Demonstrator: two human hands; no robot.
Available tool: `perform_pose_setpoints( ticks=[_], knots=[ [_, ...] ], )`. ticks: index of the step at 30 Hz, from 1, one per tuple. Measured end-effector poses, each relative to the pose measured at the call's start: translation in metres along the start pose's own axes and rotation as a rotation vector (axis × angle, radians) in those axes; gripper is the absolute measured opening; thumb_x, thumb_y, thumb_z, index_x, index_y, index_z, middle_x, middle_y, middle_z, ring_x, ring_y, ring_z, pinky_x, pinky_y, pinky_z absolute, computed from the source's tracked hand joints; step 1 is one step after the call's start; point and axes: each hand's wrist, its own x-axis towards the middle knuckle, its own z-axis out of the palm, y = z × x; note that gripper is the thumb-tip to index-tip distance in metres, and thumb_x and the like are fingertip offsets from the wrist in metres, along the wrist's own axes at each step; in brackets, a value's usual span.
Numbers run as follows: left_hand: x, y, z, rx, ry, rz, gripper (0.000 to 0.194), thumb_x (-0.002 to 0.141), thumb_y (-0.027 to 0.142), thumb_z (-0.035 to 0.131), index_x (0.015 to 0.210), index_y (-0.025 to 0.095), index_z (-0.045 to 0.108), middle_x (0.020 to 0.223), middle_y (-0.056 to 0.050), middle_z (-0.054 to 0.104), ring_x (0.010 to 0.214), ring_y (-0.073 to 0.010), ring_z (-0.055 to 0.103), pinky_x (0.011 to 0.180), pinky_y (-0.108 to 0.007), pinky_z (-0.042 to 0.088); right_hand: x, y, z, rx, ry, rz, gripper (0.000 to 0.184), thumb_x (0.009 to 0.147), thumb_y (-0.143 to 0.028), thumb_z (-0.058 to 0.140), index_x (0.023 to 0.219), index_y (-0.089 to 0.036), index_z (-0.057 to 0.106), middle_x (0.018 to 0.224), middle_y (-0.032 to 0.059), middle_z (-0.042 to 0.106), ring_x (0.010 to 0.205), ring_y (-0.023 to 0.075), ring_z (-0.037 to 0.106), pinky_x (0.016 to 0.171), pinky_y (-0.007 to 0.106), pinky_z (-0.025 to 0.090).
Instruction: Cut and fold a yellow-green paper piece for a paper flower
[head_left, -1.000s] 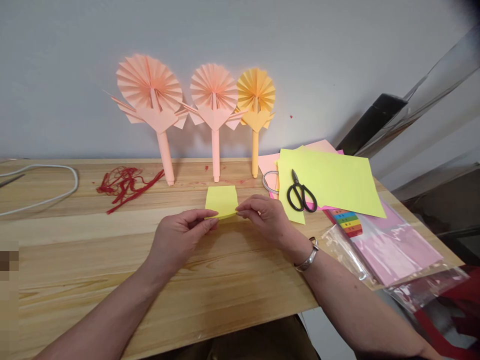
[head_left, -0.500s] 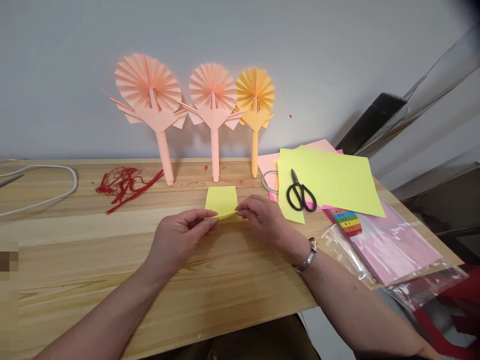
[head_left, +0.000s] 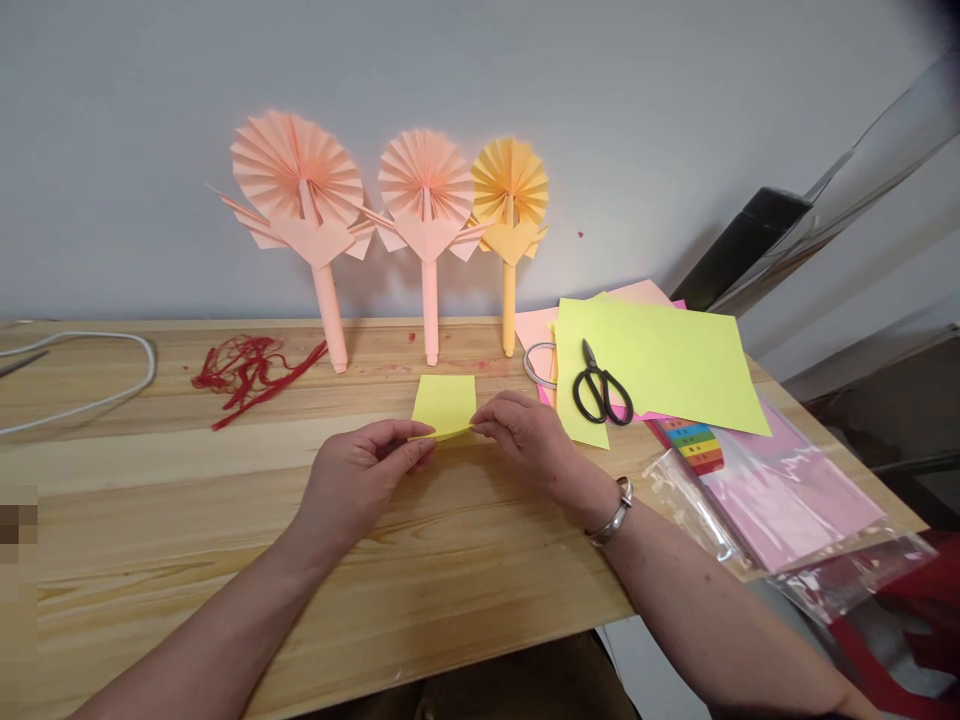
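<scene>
Both hands pinch the near edge of a small yellow sheet of paper point(head_left: 445, 400), where a narrow strip is folded over. My left hand point(head_left: 371, 462) has its thumb and forefinger closed on the left end of that strip. At the right end, my right hand point(head_left: 525, 435) grips it between thumb and fingertips; a metal bracelet point(head_left: 616, 512) circles that wrist. Beyond the paper, two pink paper fans point(head_left: 427, 235) and an orange paper fan point(head_left: 511, 235) with rolled handles lean upright against the wall.
Black scissors point(head_left: 600, 390) lie on large yellow-green sheets point(head_left: 667, 360) over pink and orange paper at the right. Nearer is a clear plastic packet point(head_left: 795, 490) of pink paper. Tangled red thread point(head_left: 247, 368) and a white cable point(head_left: 146, 370) lie on the wooden table point(head_left: 150, 520) to the left.
The far end of the yellow sheet has shifted slightly to the right and tilts a little differently. Both hands keep their pinch in nearly the same place.
</scene>
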Motion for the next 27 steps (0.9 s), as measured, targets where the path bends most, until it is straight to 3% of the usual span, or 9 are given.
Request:
perform_pose_setpoints(
  ticks=[11, 27],
  knots=[
    [-0.003, 0.001, 0.001, 0.078, 0.054, 0.011, 0.019, 0.067, 0.038, 0.068, 0.079, 0.023, 0.072, 0.065, 0.002, 0.072, 0.063, -0.0159, 0.065, 0.060, -0.023, 0.049, -0.001, 0.001, 0.000, 0.006, 0.053, -0.035, 0.014, 0.086, -0.015, 0.054, 0.082, -0.016, 0.068, 0.081, 0.0049, 0.068, 0.073, 0.0139, 0.061, 0.066, 0.023, 0.047],
    [0.000, -0.012, 0.000, 0.166, 0.085, 0.136, 0.016, 0.069, 0.039, 0.067, 0.080, 0.027, 0.072, 0.066, 0.005, 0.072, 0.063, -0.0146, 0.065, 0.061, -0.023, 0.049, -0.001, 0.003, 0.001, 0.006, 0.090, -0.077, 0.013, 0.085, -0.015, 0.055, 0.081, -0.016, 0.067, 0.078, 0.0043, 0.068, 0.071, 0.0134, 0.061, 0.064, 0.023, 0.048]
  ],
)
